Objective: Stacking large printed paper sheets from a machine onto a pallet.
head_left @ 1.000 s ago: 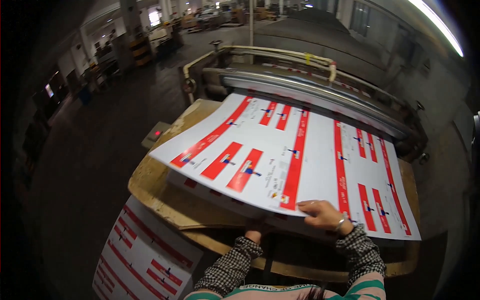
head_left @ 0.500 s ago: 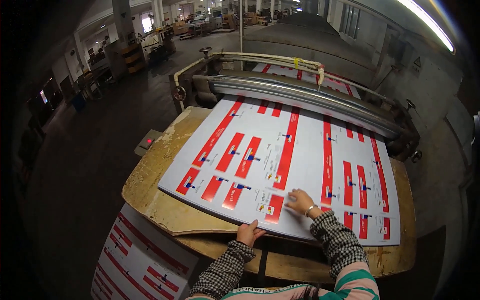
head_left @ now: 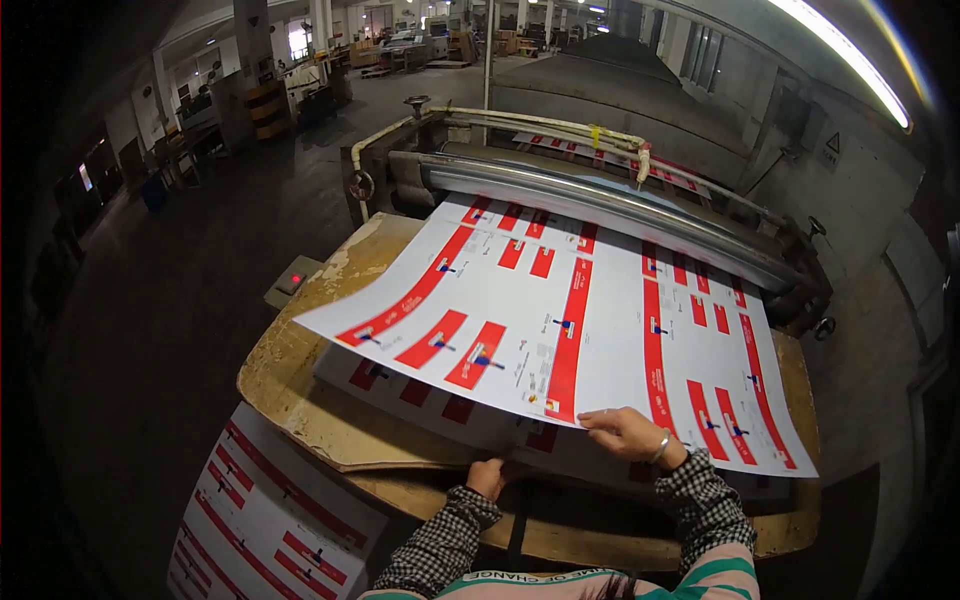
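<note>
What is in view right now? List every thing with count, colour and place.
top sheet: one, white with red blocks, lifted over the table
sheets below: a stack, same print, on the table
table: one, worn wood, centre
roller: one, metal, behind the table
floor stack: one, same print, lower left
red light: one, box left of the table
left hand: at the table's near edge
right hand: on the top sheet's near edge
</note>
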